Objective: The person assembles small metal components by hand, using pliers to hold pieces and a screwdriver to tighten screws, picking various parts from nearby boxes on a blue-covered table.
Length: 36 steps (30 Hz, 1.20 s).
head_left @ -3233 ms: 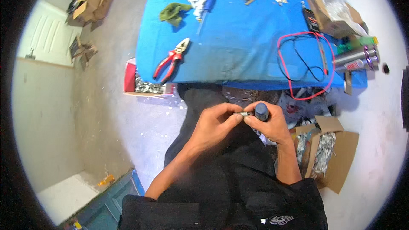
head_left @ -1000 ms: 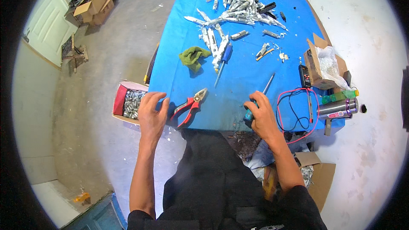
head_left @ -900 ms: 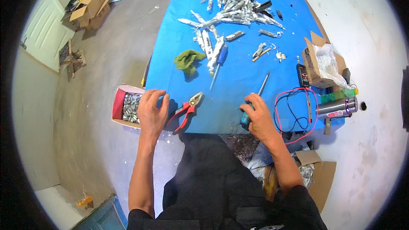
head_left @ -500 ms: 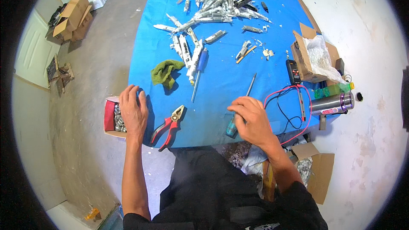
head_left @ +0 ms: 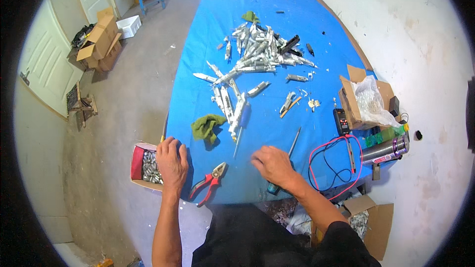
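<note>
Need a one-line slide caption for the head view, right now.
Red-handled pliers lie on a blue-covered table between the left hand and right hand, silvery pieces heaped beyond.

Teal-handled screwdriver (head_left: 273, 188), open box (head_left: 137, 163) of silvery pieces (head_left: 150, 167)
The screwdriver lay partly hidden beneath the right hand (head_left: 273, 165), tip toward one o'clock; the red-lined box sat at the left hand's (head_left: 172, 164) nine o'clock.

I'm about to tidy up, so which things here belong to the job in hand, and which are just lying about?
Probably in use:
teal-handled screwdriver, by the right hand
red-handled pliers
box of small metal pieces, by the left hand
silvery-white cylinders, piled

Seemingly just lying about:
steel flask
green bottle
white box
</note>
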Tool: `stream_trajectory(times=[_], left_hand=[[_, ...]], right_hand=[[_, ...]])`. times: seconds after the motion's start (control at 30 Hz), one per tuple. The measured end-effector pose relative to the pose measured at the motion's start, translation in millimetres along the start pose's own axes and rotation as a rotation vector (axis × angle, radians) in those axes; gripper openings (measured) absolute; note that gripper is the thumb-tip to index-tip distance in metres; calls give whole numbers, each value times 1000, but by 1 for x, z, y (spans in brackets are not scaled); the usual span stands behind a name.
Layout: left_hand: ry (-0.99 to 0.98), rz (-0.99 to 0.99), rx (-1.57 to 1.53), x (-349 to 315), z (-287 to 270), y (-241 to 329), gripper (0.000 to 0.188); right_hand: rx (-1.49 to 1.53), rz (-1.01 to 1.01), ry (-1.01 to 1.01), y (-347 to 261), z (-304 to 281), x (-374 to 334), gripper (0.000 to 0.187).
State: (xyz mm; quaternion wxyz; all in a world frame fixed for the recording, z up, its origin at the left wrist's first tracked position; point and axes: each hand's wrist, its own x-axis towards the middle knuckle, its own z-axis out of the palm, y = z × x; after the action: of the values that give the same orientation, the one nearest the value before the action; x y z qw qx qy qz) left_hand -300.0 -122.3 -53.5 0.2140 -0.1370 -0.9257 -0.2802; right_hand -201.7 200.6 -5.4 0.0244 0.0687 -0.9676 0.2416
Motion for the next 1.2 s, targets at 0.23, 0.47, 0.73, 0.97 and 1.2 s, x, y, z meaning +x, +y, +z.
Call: stream_trajectory(times=[0.23,0.47,0.73,0.97,1.2], left_hand=[[57,1,-13,-1,2,0,22],[82,34,-9,2,2,-3,23],[43,-41,-25,3,-14,11,25],[74,-37,-98,7,-23,18,29],[59,-14,0,0,-10,7,27]], right_hand=[[-56,34,-34,-3,3,4,18],[177,152,99,-29,-10,28,22],[509,-78,167,-138,-10,103,21],[586,-250,167,-201,40,123,22],[581,-50,112,-156,23,82,15]])
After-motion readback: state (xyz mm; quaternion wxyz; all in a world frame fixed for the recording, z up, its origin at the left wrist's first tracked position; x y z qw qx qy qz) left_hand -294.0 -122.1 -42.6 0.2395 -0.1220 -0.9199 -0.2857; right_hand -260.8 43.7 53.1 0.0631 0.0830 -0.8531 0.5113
